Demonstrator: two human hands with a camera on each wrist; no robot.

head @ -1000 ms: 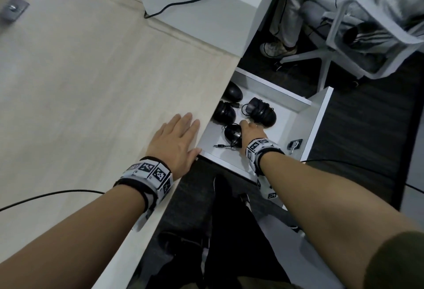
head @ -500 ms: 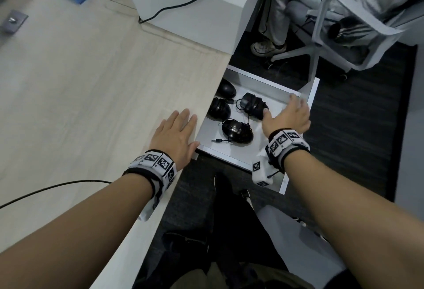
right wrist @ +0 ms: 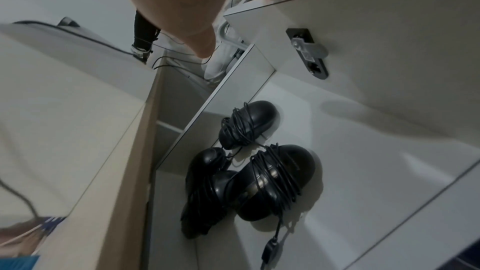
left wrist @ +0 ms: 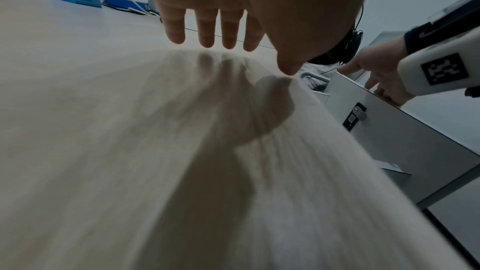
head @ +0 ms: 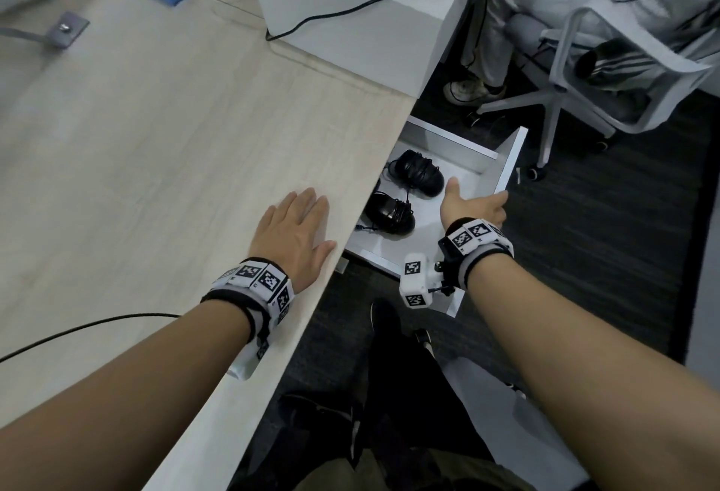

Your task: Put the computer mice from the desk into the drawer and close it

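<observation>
Head view: left hand (head: 293,231) flat on desk (head: 156,163); right hand (head: 473,208) fingers grasp drawer (head: 506,171) front.

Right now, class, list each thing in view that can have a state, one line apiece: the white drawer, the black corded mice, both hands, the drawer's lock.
White drawer: partly open.
Black corded mice: inside the drawer, cords wrapped round them.
Left hand: flat on the pale wooden desk, holding nothing.
Right hand: fingers over the drawer's front panel edge.
Metal lock latch: on the panel's inner face; locked or not, cannot tell.
</observation>
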